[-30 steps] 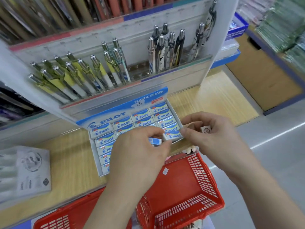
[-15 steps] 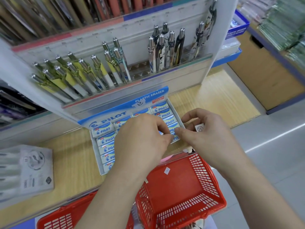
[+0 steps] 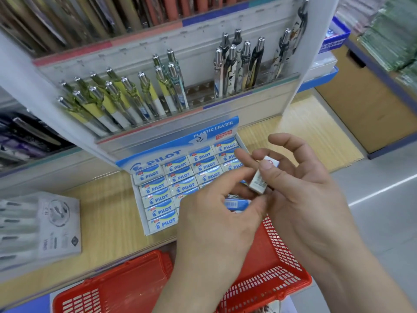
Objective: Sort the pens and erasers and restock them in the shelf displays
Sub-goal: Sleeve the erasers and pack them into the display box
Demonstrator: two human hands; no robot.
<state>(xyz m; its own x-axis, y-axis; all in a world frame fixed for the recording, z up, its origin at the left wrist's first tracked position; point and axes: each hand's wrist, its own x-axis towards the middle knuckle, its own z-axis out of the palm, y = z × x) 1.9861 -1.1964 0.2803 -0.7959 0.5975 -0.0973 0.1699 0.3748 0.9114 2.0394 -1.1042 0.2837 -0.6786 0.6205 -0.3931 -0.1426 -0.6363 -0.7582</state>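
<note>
I am pinching a white eraser (image 3: 259,180) upright between the thumb and fingers of my right hand (image 3: 311,199), just above the near right corner of the Pilot display box (image 3: 155,159), with its printed side turned toward me. My left hand (image 3: 214,222) is curling around a blue-sleeved eraser (image 3: 237,204), held flat and touching my right hand just below the white one. So both hands are carrying stock and neither piece is sitting in the box yet. The boxed erasers (image 3: 180,175) are lying in neat rows across the left and far parts of the box. My hands are hiding the near right part, so I cannot tell how many gaps are waiting there. I am judging the eraser restock to be well along, with at least these two left to place. On the rack above, the yellow-green pens (image 3: 117,98) are leaning in rows at the left and the patterned pens (image 3: 243,62) are standing at the right. Some slots between them are showing empty, so I am guessing there is pen work left. The red basket (image 3: 282,267) is sitting below my hands, in front of the wooden shelf (image 3: 106,211), and I am seeing no loose stock in the part that shows. A second red basket (image 3: 117,283) is sitting to its left.
</note>
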